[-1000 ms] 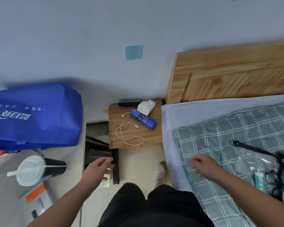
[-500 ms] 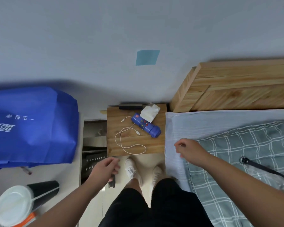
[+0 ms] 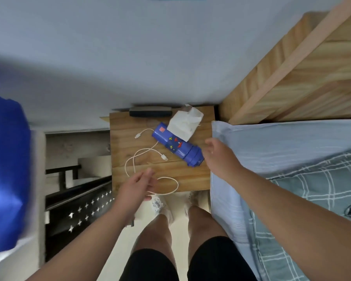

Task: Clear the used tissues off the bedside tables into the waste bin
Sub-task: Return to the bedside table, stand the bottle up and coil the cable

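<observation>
A crumpled white tissue (image 3: 185, 123) lies at the back right of the wooden bedside table (image 3: 190, 177), resting against a blue bottle (image 3: 177, 148). My right hand (image 3: 221, 157) hovers over the table's right edge, just right of the bottle's cap, fingers apart and holding nothing. Lower down, my left hand (image 3: 136, 184) hangs over the table's front edge above a white cable (image 3: 144, 157), fingers loosely spread and empty. No waste bin is in view.
A dark flat object (image 3: 150, 112) lies along the table's back edge by the wall. The bed (image 3: 272, 151) with wooden headboard (image 3: 304, 78) borders the right. A black perforated rack (image 3: 79, 209) and a blue bag (image 3: 6, 173) stand left. My feet stand before the table.
I have stepped closer to the table. Both hands have moved forward over it, the right one from the bed's edge to beside the bottle, the left one onto the front edge.
</observation>
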